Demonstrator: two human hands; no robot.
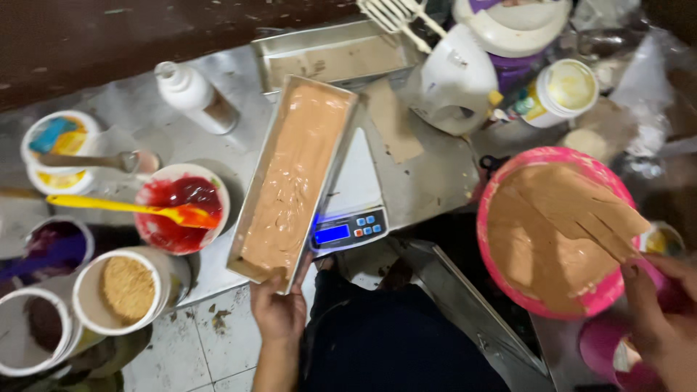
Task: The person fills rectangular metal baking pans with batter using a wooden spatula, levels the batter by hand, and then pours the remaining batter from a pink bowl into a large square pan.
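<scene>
Left hand point(279, 308) grips the near end of the loaf tin point(294, 181), fingers closed over the short rim. The tin is long, metal and filled almost to the brim with smooth tan batter. It rests diagonally on the kitchen scale point(351, 210), which probably explains the steadying hold, since the tin overhangs the platform at both ends. The scale's display glows blue just right of the tin's near end.

Right hand point(664, 319) is closed on the handle of a scraper point(581, 207), whose batter-coated blade lies across the pink bowl point(494, 189). The bowl stands well right of the tin and holds more of the same batter.

Left of the tin:
- a white bowl of red sauce point(181, 210) with a yellow spatula point(116, 207) laid across it;
- a round white tub of golden crumbs point(123, 290);
- a white tub with a yellow-and-blue label point(59, 149), further left;
- a white bottle point(194, 96) lying tilted.

Beyond the far end of the tin lies an empty metal tray point(330, 54). Right of that tray sit a white hand mixer point(450, 80) and a small yellow-lidded tub point(563, 91).
</scene>
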